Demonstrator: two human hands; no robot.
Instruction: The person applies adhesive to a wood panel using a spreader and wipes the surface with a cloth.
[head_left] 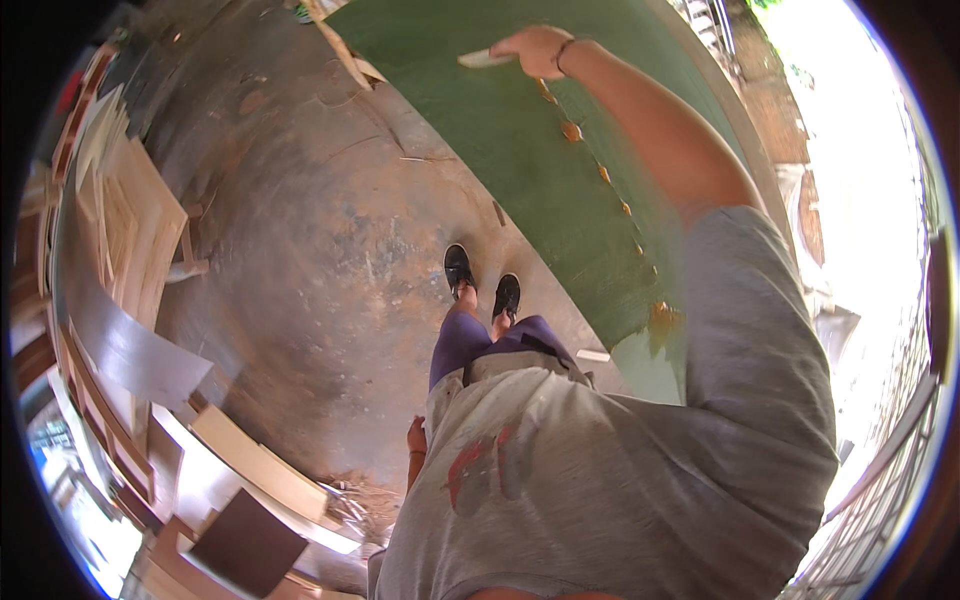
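My right arm stretches over a large green panel (pixel 480 120). At its far part my right hand (pixel 537 50) is closed on a pale, flat spreader (pixel 484 59), whose free end points left, low over the green surface. A broken line of amber glue blobs (pixel 572 131) runs along the panel beneath my forearm, ending in a wider yellowish smear (pixel 664 320) near my sleeve. My left hand (pixel 416 436) hangs beside my hip, away from the panel; its fingers are too small and partly hidden to read.
Stacked wooden boards (pixel 140 220) and sheets line the left side. Cut panels (pixel 250 540) lie at the lower left beside wood shavings (pixel 360 505). My shoes (pixel 458 264) stand on the stained concrete floor (pixel 320 270) by the panel's edge. Bright metal grating (pixel 880 480) is at the right.
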